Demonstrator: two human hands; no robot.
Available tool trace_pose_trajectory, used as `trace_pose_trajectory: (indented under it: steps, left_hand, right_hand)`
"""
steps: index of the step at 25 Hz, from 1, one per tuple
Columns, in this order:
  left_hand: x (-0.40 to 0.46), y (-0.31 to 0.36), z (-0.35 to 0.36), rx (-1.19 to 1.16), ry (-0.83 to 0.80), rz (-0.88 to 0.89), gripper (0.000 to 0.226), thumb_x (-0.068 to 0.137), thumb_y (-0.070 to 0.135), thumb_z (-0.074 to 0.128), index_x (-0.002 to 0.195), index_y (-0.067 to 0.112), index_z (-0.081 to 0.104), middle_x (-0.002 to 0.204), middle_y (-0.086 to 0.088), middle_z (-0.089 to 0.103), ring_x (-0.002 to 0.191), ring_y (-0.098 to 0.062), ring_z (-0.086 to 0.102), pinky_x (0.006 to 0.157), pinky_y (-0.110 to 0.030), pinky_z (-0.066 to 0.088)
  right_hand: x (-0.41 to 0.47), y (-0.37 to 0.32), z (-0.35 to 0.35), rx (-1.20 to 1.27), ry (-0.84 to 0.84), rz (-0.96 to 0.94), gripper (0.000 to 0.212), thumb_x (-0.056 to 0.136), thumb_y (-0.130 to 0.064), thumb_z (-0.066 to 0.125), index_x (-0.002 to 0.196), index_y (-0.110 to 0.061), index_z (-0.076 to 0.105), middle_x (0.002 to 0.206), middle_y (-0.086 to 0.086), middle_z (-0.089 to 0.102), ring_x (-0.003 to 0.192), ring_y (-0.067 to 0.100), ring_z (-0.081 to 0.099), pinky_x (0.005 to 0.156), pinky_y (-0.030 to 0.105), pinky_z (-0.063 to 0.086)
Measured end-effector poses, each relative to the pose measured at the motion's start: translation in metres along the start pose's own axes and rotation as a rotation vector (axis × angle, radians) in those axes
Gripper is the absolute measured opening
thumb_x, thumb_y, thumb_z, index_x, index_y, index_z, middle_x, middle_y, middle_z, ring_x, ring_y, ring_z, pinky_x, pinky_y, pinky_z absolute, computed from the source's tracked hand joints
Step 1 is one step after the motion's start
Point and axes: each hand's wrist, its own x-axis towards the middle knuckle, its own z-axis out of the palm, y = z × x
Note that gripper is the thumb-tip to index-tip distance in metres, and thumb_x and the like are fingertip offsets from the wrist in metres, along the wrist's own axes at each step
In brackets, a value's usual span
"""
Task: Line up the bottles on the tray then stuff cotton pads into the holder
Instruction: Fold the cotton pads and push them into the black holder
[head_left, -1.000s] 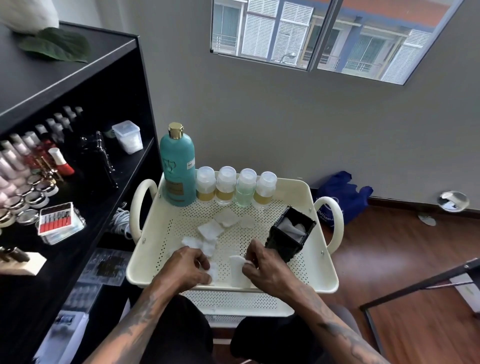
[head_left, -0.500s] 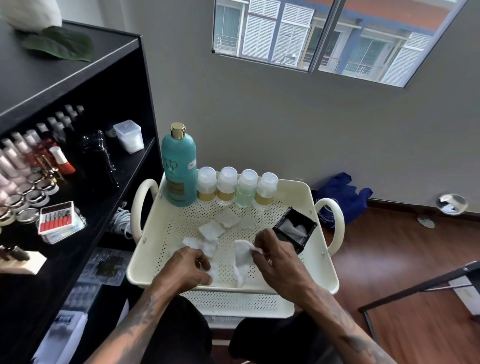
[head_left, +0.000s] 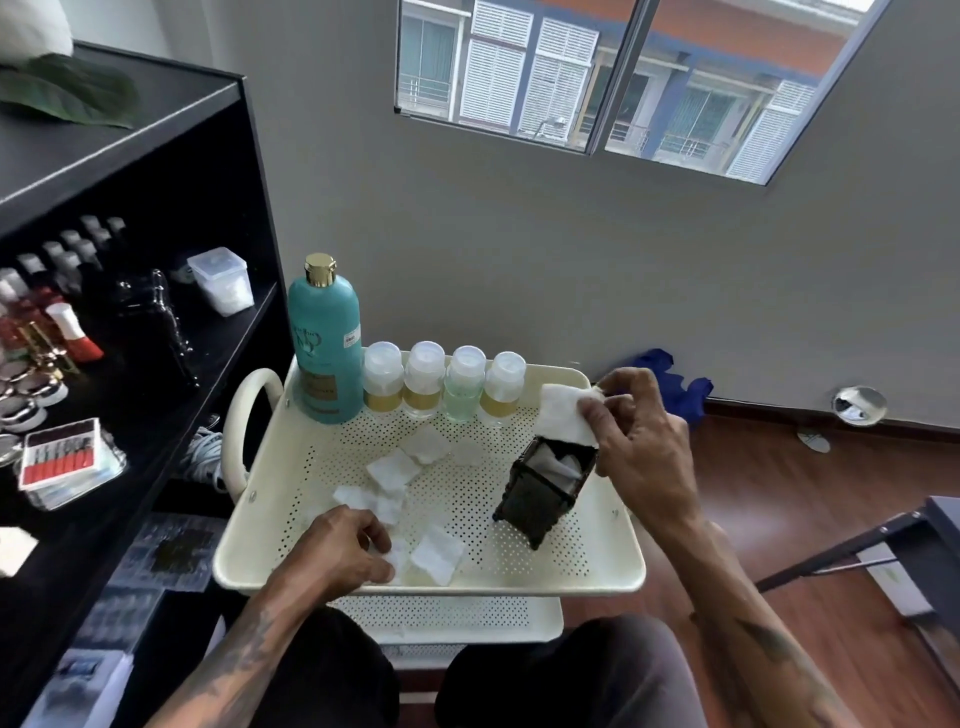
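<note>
A tall teal bottle (head_left: 324, 343) and several small clear bottles (head_left: 441, 382) stand in a row along the far edge of the cream perforated tray (head_left: 519, 551). A dark square holder (head_left: 545, 486) stands tilted on the tray's right side with white pads inside. My right hand (head_left: 636, 441) pinches a white cotton pad (head_left: 563, 415) just above the holder's opening. My left hand (head_left: 343, 548) rests on loose cotton pads (head_left: 395, 470) near the tray's front left, fingers curled on one pad (head_left: 397, 556). Another pad (head_left: 436, 553) lies beside it.
A black shelf unit (head_left: 156, 364) with nail polish bottles, jars and a clear tub stands close on the left. A lower tray tier (head_left: 441, 618) shows beneath. Wooden floor, a blue cloth (head_left: 670, 384) and a dark metal frame (head_left: 857, 545) lie to the right.
My right hand lifted a cotton pad from the tray's front and carried it up and right to the holder's opening. The left hand stayed on the pads at the front left.
</note>
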Motion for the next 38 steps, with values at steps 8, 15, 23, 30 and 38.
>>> trace_pose_trajectory:
  steps: [8,15,23,30,38]
  left_hand:
    - [0.002,-0.001,0.002,-0.001,0.000,0.013,0.025,0.057,0.027,0.088,0.075,0.027,0.070,0.079,0.007,0.062,0.068,-0.008,0.059,0.054,-0.021,0.041]
    - [0.003,-0.001,0.001,0.014,0.006,0.024,0.026,0.054,0.030,0.088,0.074,0.027,0.071,0.071,0.008,0.060,0.063,-0.006,0.057,0.052,-0.020,0.039]
    - [-0.012,0.007,0.001,-0.032,0.141,0.171,0.017,0.072,0.032,0.078,0.086,0.032,0.069,0.085,0.008,0.064,0.074,0.000,0.060,0.058,-0.012,0.042]
    - [0.000,0.040,0.021,0.231,0.087,0.290,0.044,0.084,0.044,0.068,0.125,0.030,0.061,0.115,0.006,0.055,0.105,-0.005,0.054,0.092,-0.031,0.050]
    - [0.011,0.070,0.032,0.476,0.019,0.353,0.010,0.083,0.021,0.073,0.092,0.026,0.070,0.099,0.005,0.063,0.094,-0.012,0.055,0.084,-0.029,0.048]
  right_hand:
    - [-0.017,0.004,0.012,-0.577,-0.152,0.070,0.026,0.094,-0.030,0.056,0.119,-0.022,0.054,0.098,0.002,0.071,0.080,0.025,0.067,0.063,0.033,0.050]
    - [-0.005,-0.015,0.009,-0.715,-0.622,0.065,0.046,0.100,-0.054,0.031,0.111,-0.025,0.065,0.117,-0.001,0.062,0.103,0.023,0.058,0.083,0.036,0.048]
    - [-0.022,0.032,-0.001,-0.550,-0.293,-0.070,0.051,0.079,-0.072,0.051,0.114,-0.036,0.053,0.111,-0.012,0.049,0.085,0.011,0.057,0.063,0.027,0.042]
    - [-0.021,0.066,0.000,-0.226,-0.443,0.087,0.082,0.073,-0.066,0.067,0.142,-0.032,0.038,0.127,-0.015,0.042,0.119,0.008,0.047,0.100,0.024,0.033]
    - [-0.013,0.081,-0.019,-0.012,-0.551,0.187,0.086,0.063,-0.065,0.077,0.139,-0.050,0.040,0.121,-0.040,0.040,0.113,-0.018,0.047,0.098,0.028,0.049]
